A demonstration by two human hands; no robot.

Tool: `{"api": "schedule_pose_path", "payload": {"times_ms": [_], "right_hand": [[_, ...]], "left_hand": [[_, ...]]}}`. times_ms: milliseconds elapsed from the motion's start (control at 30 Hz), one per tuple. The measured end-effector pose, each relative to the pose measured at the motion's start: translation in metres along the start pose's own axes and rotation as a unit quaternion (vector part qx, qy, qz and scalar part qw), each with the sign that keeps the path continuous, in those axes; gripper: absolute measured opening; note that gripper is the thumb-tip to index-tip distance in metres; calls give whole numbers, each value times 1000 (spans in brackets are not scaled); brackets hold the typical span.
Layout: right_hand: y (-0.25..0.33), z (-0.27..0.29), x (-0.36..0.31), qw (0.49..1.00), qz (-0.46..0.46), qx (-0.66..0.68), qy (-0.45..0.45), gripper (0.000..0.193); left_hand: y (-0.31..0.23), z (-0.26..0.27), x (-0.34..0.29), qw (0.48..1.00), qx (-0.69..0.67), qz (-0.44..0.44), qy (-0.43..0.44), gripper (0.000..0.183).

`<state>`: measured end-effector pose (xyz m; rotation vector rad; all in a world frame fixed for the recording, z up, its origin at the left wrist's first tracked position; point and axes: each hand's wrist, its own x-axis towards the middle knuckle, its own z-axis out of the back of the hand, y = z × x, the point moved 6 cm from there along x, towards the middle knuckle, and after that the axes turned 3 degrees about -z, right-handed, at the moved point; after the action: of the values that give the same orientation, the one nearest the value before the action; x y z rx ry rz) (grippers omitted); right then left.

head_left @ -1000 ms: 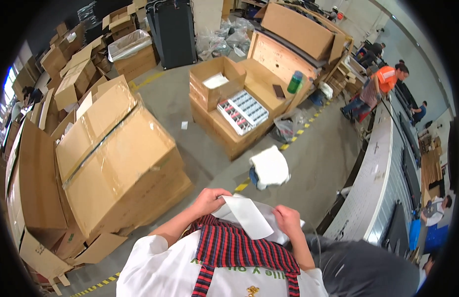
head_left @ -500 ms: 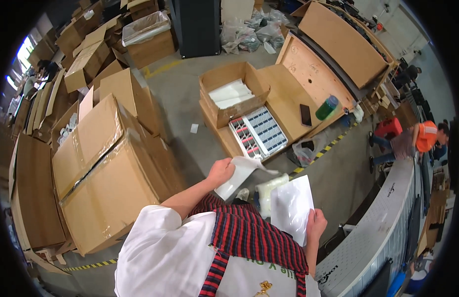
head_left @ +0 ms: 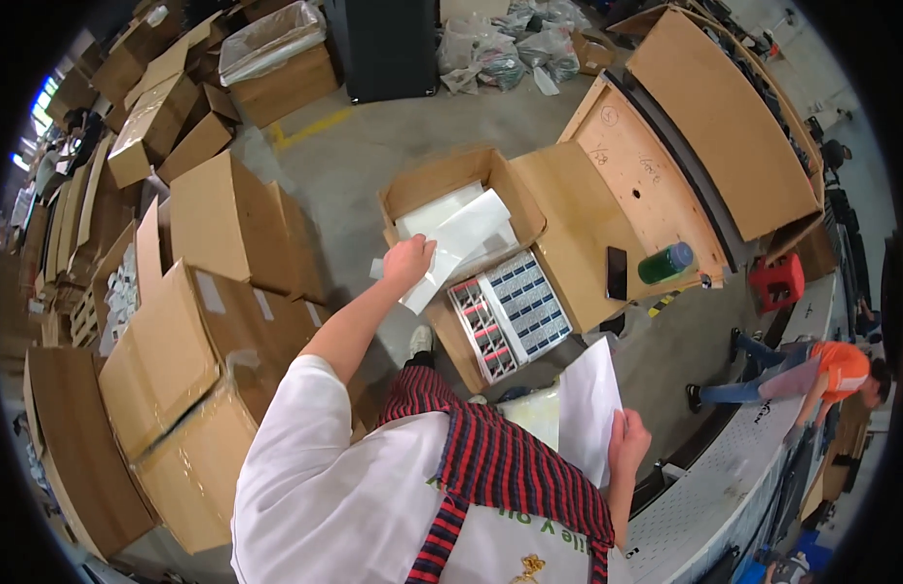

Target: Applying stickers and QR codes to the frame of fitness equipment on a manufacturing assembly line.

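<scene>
My left hand point(head_left: 409, 261) grips a glossy white sheet point(head_left: 460, 243) by its near-left part, over an open cardboard box point(head_left: 529, 201). More white sheets point(head_left: 437, 209) lie inside that box, partly hidden under the held one. My right hand point(head_left: 628, 443) is closed on the edge of another white sheet point(head_left: 589, 399), close to my striped apron. A yellowish-white bag or pack point(head_left: 535, 413) shows partly behind this sheet. In front of the open box sits a tray of small blue-and-white boxes point(head_left: 522, 304), with a rack of red-and-white items point(head_left: 483, 331) along its left side.
A dark phone point(head_left: 617, 273) and a green bottle point(head_left: 665, 263) rest on the cardboard surface. Large taped cartons point(head_left: 169, 360) stand at left. A grey perforated conveyor point(head_left: 704, 516) runs at right, where a person in an orange vest point(head_left: 841, 373) bends over. Plastic bags point(head_left: 480, 54) lie at the back.
My left hand has moved forward and left, carrying its sheet over the open box. The right hand still holds its sheet near my body. The view has shifted with me toward the box.
</scene>
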<state>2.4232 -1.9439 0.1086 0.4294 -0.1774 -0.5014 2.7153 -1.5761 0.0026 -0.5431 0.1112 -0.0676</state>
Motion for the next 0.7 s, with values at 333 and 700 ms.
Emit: {"api": "schedule_pose_path", "payload": {"times_ms": [333,700], "right_hand": [[79,-5,13,992,-83,-85,44,10],[160,-95,62,938,239,-115,225,8]], "left_hand": [[31,-83,126,983,55,-2,173,28],[-161,-25,-34,788,-208,-508,280,54]]}}
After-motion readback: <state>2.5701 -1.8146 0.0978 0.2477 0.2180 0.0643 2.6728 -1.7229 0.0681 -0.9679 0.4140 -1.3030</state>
